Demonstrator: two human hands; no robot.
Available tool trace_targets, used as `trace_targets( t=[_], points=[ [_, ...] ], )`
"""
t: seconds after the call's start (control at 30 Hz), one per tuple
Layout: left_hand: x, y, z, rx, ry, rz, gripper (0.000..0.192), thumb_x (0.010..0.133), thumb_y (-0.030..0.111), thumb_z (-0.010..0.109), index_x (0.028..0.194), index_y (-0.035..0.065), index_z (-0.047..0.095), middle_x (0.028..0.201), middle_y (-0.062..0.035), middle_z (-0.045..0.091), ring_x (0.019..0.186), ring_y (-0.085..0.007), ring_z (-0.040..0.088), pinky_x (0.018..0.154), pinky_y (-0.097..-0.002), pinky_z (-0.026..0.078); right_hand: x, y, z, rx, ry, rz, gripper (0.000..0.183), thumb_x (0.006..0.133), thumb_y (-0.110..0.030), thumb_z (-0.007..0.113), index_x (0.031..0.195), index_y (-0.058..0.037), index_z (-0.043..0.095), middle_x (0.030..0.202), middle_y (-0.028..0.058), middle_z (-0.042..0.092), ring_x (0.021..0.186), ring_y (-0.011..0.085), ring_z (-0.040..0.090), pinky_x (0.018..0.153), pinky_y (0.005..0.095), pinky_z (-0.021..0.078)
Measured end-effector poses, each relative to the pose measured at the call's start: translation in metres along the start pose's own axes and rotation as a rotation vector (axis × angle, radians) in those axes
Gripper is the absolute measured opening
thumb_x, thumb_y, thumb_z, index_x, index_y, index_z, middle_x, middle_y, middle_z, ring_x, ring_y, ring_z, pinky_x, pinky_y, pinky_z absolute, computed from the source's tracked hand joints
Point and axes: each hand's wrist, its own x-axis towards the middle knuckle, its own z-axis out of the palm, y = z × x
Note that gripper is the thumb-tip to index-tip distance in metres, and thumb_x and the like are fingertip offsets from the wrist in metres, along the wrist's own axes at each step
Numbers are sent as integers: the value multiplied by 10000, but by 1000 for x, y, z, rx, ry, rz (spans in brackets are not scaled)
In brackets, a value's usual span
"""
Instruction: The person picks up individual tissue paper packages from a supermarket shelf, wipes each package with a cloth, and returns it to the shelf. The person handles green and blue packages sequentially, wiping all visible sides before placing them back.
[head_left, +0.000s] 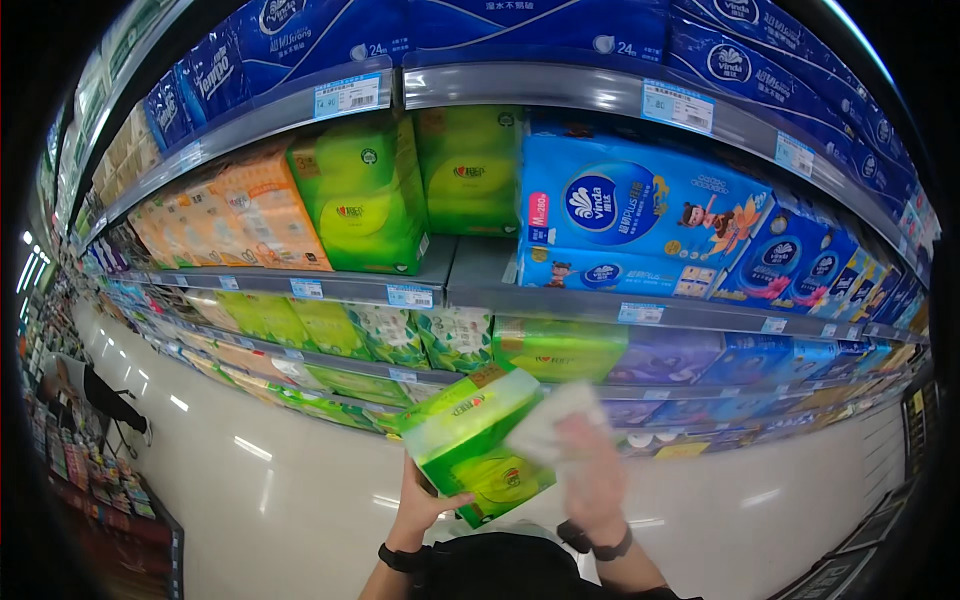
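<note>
My left hand (429, 499) grips the lower left side of a green plastic-wrapped tissue pack (480, 442), held tilted before my body, its thumb across the front. My right hand (589, 465), blurred, holds a crumpled white cloth or tissue (559, 420) at the pack's right side; whether the cloth touches the pack I cannot tell. A dark band is on each wrist. Ahead on the middle shelf stand a similar green pack (356, 210) and, farther back, another green pack (471, 176). Right of them lie blue Vinda tissue packs (637, 202).
A grey metal shelf edge (525, 301) with price tags runs across in front. Above it is another shelf lip (525, 94) under dark blue packs. Lower shelves hold green and purple packs. At far left, a person (97, 390) stands in the aisle near a low display (112, 525).
</note>
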Motion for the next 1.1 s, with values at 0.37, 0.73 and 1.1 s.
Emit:
trace_targets(
  t=[0.37, 0.73, 1.1],
  points=[
    [43, 28, -14, 419, -136, 63, 1032, 513, 205, 982, 1394, 22, 476, 1280, -109, 589, 1228, -246, 557, 1066, -401, 439, 39, -24, 61, -61, -298, 33, 425, 750, 49, 613, 1149, -66, 698, 1292, 104, 672, 1228, 293, 630, 911, 390, 513],
    [67, 36, -58, 297, -192, -8, 1035, 569, 188, 987, 1424, 40, 423, 1310, -116, 566, 1226, -221, 560, 1032, -387, 473, 58, 4, 83, -86, -244, 293, 397, 791, 58, 607, 1147, -95, 697, 1258, 114, 690, 1219, 293, 637, 936, 397, 525],
    [87, 33, -93, 157, -221, -153, 1051, 581, 175, 987, 1444, 35, 404, 1335, -99, 551, 1232, -211, 555, 1025, -359, 464, 46, -3, 116, -160, -289, 55, 366, 824, 60, 562, 1164, -30, 662, 1293, 154, 661, 1265, 368, 590, 1058, 435, 473]
  ],
)
